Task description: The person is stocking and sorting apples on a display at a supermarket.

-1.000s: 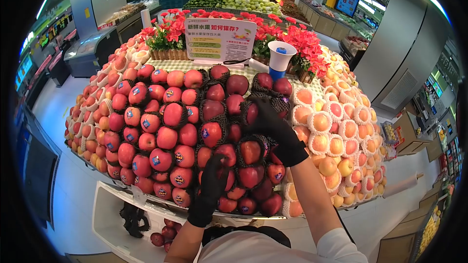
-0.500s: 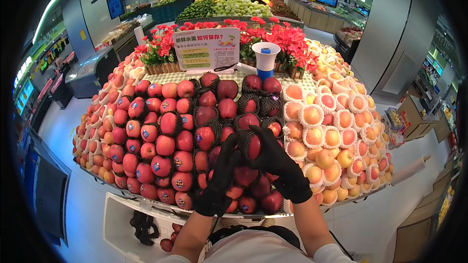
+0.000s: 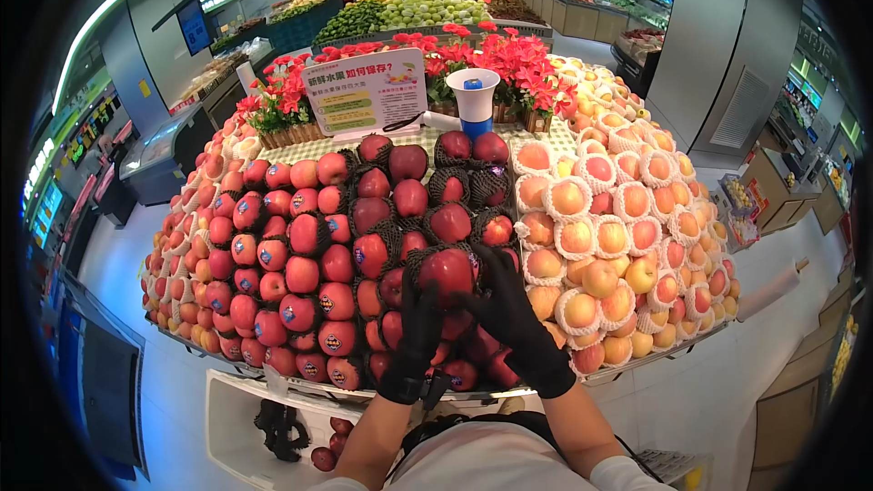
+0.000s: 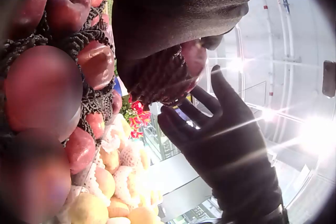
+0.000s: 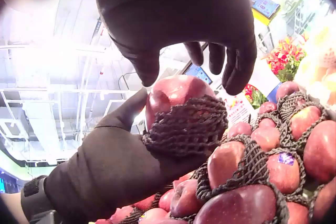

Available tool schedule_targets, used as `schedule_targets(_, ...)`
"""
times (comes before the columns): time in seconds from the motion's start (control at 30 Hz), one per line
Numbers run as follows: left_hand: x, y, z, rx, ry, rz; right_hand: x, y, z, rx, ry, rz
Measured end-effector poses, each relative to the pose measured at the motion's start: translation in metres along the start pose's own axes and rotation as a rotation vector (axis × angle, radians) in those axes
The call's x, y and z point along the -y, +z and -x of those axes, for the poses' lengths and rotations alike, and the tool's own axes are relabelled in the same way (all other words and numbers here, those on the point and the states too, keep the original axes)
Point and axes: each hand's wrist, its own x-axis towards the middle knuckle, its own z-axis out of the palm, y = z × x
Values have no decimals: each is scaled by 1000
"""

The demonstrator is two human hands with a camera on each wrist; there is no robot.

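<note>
Both hands wear black gloves. My left hand holds a dark red apple over the front of the heap. A black foam net covers the lower part of this apple, and its top shows bare. My right hand is beside it; in the right wrist view that hand arches over the apple with thumb and fingers spread. From the left wrist, the right hand shows loosely extended fingers near the netted apple. More red apples, several in black nets, lie under and around the hands.
Pale apples in white foam nets fill the right side. Behind stand a printed sign, a white-and-blue megaphone and red flowers. Below the stand's front edge is a white bin with black nets and several apples.
My right hand came back from the rear apples to the left hand, bringing a netted apple. The left hand now holds that apple, and the right fingers have spread.
</note>
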Motion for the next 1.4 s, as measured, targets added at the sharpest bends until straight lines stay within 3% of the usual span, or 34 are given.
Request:
schedule_targets(0.1, 27, -1, 13, -5, 225, -501, 4, 9, 11, 19, 148, -125)
schedule_targets(0.17, 28, 2, 22, -43, 75, -324, 4, 14, 17, 0, 196, -178)
schedule_targets(0.2, 3, 6, 18, -71, -93, -52, 6, 15, 18, 17, 206, -168)
schedule_targets(0.27, -7, 8, 17, -102, -241, 184, 11, 16, 17, 45, 219, -151)
schedule_targets(0.3, 0, 8, 20, -103, -228, 147, 8, 19, 18, 11, 175, -119)
schedule_targets(0.37, 18, 5, 28, -72, -39, -100, -1, 28, 21, -57, 88, -53)
schedule_targets(0.43, 31, -5, 33, -3, 316, -517, -4, 35, 24, -98, 113, -74)
schedule_targets(0.53, 32, -4, 37, 10, 148, -459, -9, 39, 26, -143, 127, -121)
schedule_targets(0.6, 81, -15, 45, 39, 53, -586, -11, 41, 27, -168, 147, -165)
schedule_targets(0.63, 85, -18, 42, 54, 6, -649, -12, 41, 28, -182, 166, -191)
schedule_targets(0.67, 87, -16, 43, 28, -48, -480, -12, 41, 28, -196, 185, -218)
schedule_targets(0.8, -38, 7, -2, -83, -250, 203, -11, 34, 25, -160, 304, -295)
schedule_targets(0.87, -42, 9, -8, -69, -290, 436, -4, 30, 26, -134, 342, -295)
schedule_targets(0.93, -12, 3, -4, 14, -278, 555, -9, 29, 25, -91, 282, -189)
schedule_targets(0.97, -3, 3, 0, 2, -356, 586, -11, 30, 25, -70, 253, -136)
schedule_targets(1.07, 8, -1, 11, -3, -563, 717, -16, 34, 25, -121, 212, -344)
schedule_targets(1.13, -1, -5, 14, 46, -665, 861, -17, 33, 23, -131, 175, -387)
schedule_targets(1.23, -26, -5, 4, 30, -737, 839, -9, 25, 18, -103, 181, -317)
schedule_targets(1.33, -30, -10, -5, 135, -763, 983, -22, 20, 15, -31, 206, -237)
schedule_targets(1.4, -31, -8, -6, 118, -702, 998, -26, 22, 14, -22, 200, -202)
